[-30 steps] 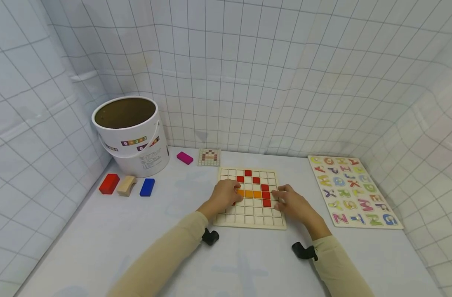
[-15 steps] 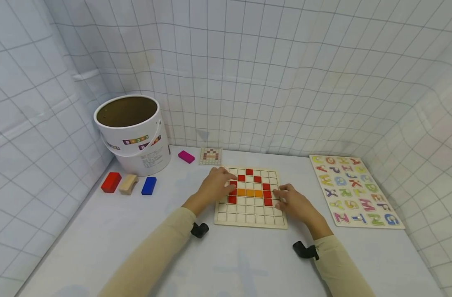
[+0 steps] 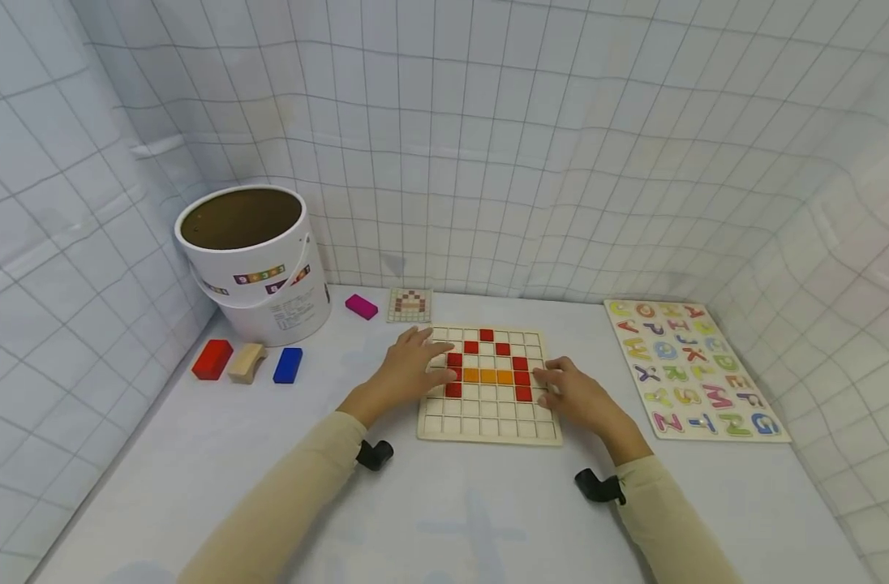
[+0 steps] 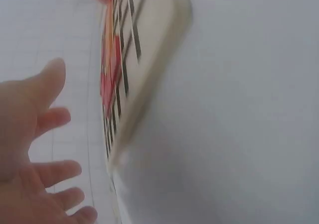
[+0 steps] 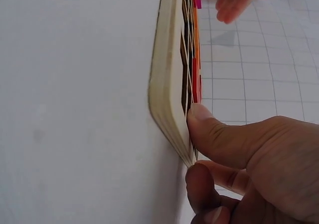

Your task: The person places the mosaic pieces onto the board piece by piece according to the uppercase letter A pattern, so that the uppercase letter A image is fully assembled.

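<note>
A square wooden grid board [image 3: 488, 427] lies on the table, its red tiles [image 3: 523, 393] forming a peaked outline. Between the two sides runs a short row of orange tiles [image 3: 488, 376]. At the board's left edge my left hand [image 3: 404, 369] hovers with spread fingers and holds nothing; the left wrist view shows its fingers apart from the board. My right hand [image 3: 576, 395] grips the board's right edge. In the right wrist view its thumb [image 5: 214, 134] lies on the top face, and the other fingers curl beside the edge.
Behind the board lies a small pattern card [image 3: 410, 306] beside a magenta block [image 3: 361, 307]. A white bucket [image 3: 291, 312] stands back left, with red [image 3: 212, 359], bare-wood arch [image 3: 246, 362] and blue [image 3: 288, 365] blocks before it. An alphabet puzzle board [image 3: 696, 369] lies at right.
My left hand has drawn back leftward from the orange row to the board's left edge, uncovering the left red tiles, and its fingers have spread. My right hand has stayed at the right edge.
</note>
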